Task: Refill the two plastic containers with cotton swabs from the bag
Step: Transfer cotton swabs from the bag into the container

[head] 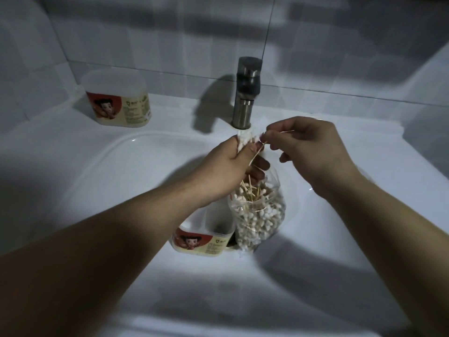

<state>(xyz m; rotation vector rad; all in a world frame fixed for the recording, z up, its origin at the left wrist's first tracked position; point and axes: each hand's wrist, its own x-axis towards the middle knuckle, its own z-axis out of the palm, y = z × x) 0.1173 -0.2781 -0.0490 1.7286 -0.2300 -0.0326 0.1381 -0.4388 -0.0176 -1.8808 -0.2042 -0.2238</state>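
The clear plastic bag (260, 220) stands in the sink basin (121, 166) straight in front of the faucet (245, 93), packed with white-tipped cotton swabs (261, 216) on pale wooden sticks, its mouth open upward. Touching the bag's left side, also in front of the faucet, is an open plastic container (201, 242); its inside is too dim to make out.

A second container (119, 100) sits on the counter left of the faucet, contents hidden. Both carry the same label: a red panel with a cartoon face and a cream panel of small print too blurred to read.

Between faucet and bag, the left hand (228, 164) has its grip closed round a bundle of swabs (244, 141), tips poking above the fingers. Just beside it, the right hand (313, 152) pinches a thin swab stick (279, 132) between thumb and forefinger.
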